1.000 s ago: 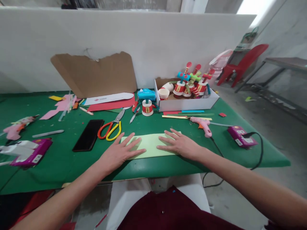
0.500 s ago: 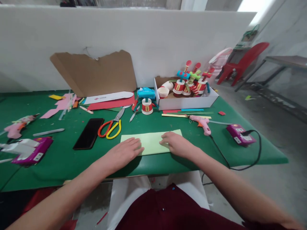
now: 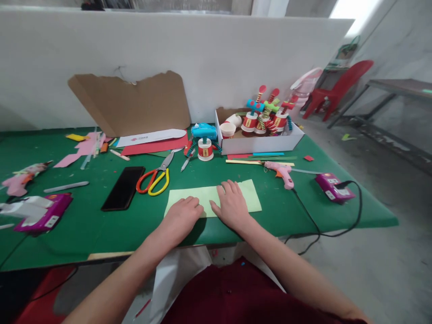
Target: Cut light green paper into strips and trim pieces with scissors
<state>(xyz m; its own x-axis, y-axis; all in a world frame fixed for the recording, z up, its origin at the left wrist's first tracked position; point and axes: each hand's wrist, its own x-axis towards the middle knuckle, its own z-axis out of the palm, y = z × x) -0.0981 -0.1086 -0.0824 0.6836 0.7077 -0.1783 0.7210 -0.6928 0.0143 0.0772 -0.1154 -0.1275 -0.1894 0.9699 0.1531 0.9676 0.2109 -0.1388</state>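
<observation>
Green paper sheet [image 3: 205,196] lies flat near the table's front edge, under both hands. Left hand [image 3: 182,216] rests on its near-left part, fingers curled together, knuckles up, pressing down, nothing gripped. Right hand [image 3: 232,204] lies palm-down on the sheet's middle, fingers [image 3: 225,188] stretched fwd & only slightly spread, tips short of the far edge. Vs 0.5 s ago: right hand has slid left from the sheet's right end twd the left hand, so the two now sit just beside each other; sheet's right corner, covered before, now shows bare. Left hand barely moved. Beyond left fingers: red/yellow scissors [image 3: 153,177], black phone [image 3: 123,187] further left. Right of the right fingers: pink glue gun [image 3: 281,172], then purple box [image 3: 334,187] w/ black cord. Farther back: white box [image 3: 259,141] of cup figures, cardboard [image 3: 133,104] against the wall.
</observation>
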